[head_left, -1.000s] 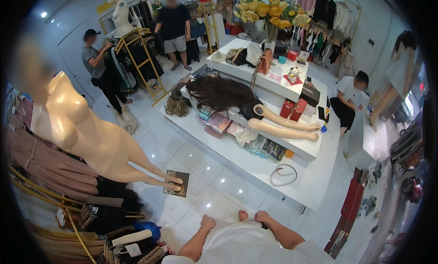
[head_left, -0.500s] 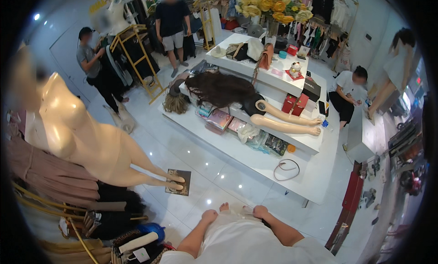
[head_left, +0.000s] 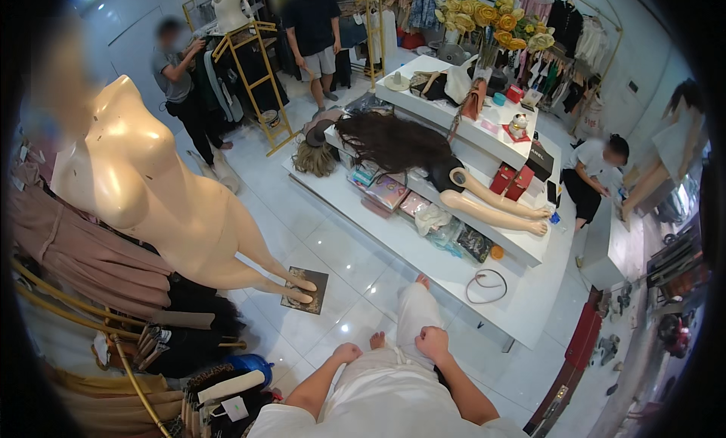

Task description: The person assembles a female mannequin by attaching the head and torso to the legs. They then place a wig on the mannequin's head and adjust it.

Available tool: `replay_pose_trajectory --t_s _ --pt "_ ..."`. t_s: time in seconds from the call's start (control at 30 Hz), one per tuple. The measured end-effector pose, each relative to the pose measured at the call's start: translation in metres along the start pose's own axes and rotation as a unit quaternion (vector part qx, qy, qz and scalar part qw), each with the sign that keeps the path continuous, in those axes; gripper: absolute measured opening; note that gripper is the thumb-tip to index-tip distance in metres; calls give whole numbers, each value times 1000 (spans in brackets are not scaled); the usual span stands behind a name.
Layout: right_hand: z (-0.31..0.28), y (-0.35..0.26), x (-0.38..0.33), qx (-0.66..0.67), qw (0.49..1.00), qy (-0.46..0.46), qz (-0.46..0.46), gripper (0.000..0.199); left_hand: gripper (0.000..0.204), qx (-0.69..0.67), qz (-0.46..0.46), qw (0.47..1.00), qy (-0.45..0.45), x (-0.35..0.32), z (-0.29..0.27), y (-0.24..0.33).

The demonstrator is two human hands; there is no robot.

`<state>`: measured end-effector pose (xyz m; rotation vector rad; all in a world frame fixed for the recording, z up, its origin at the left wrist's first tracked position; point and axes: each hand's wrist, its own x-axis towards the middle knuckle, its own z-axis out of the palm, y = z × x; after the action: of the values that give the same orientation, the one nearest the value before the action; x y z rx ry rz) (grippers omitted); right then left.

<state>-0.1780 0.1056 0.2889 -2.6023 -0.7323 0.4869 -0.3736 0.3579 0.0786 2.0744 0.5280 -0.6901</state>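
Near pale trousers [head_left: 418, 315]
Left hand [head_left: 348, 352] and right hand [head_left: 432, 343] curl inward; whether they pinch anything cannot be told.

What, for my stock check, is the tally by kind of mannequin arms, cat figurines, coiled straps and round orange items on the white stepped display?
Mannequin arms: 2
Cat figurine: 1
Coiled strap: 1
Round orange item: 1
Total: 5
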Motion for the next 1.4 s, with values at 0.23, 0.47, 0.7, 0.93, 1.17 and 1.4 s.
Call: replay_pose_trajectory --t_s 0.23,0.47,0.7,0.93,1.17,1.4 --pt "8 1 9 -2 998 65 -16 16 28 -62 0 998 31 2 -4 -4" --pt "14 8 18 17 998 53 -20 17 28 -20 -11 999 -24 12 -11 6" --pt "11 2 14 35 997 55 -47 15 29 -52 -11 999 -13 -1 0 -7" --pt "23 10 19 59 996 29 -59 14 25 -105 -49 993 -27 -4 9 -13" --pt "82 74 30 4 988 -140 63 26 25 -174 -30 981 84 -3 16 -28" --pt "116 180 -2 63 958 -249 131 33 26 -98 -43 993 40 27 13 20"
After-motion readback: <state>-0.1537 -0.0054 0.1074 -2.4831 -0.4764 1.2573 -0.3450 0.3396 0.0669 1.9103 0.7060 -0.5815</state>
